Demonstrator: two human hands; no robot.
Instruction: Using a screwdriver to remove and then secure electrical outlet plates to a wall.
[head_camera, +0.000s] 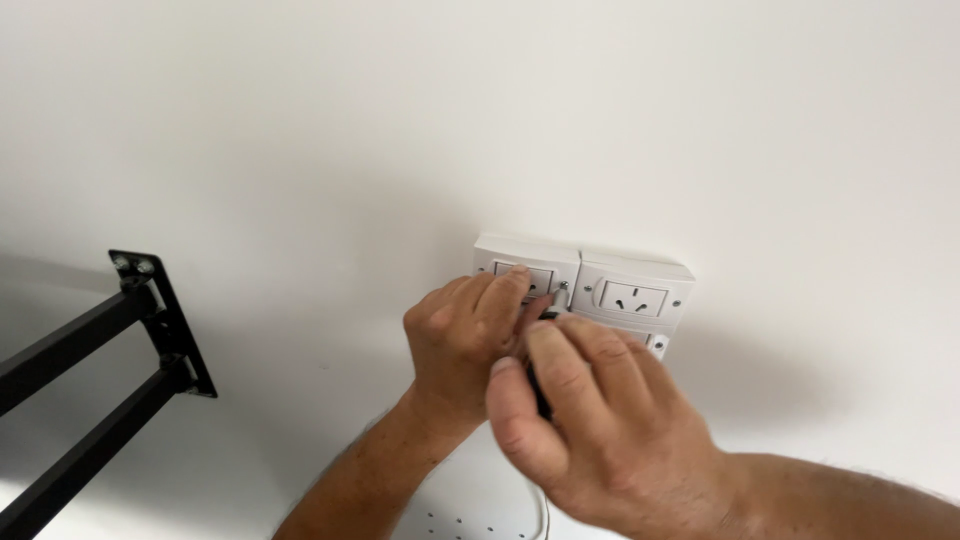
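Left socket box (524, 268) on white wall (300, 150), touching right socket box (633, 293). Left hand (462, 340) pinches by its screw (562, 287); right hand (585, 425) wraps a dark tool (541, 395), probably a screwdriver. Screw-driving step; next calls for a steady, square tip. Black bracket (150, 320) far left.

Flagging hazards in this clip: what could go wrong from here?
1. The tool in the right hand could slip off the screw and hit the left hand fingers beside it.
2. Metal so close to the socket risks shock if it is live.
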